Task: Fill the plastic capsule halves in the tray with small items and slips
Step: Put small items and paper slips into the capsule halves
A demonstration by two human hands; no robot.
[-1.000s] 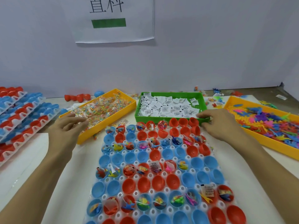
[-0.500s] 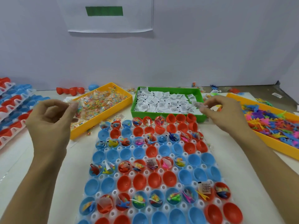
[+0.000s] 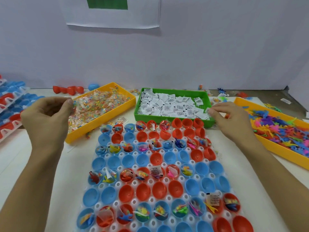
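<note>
A white tray in front of me holds rows of red and blue capsule halves. Some carry small toys, packets and slips, others are bare. My left hand hovers over the near left corner of the yellow bin and pinches a clear packet of coloured bits between thumb and forefinger. At the right end of the green bin, my right hand pinches a white slip. More white slips fill that bin.
A second yellow bin of colourful plastic toys lies at the right. Stacked trays of capsule halves sit at the far left. Loose red halves and a blue capsule lie by the back wall.
Both hands have lifted out of their bins, the left with a clear packet, the right with a white slip. The view has tipped further down.
</note>
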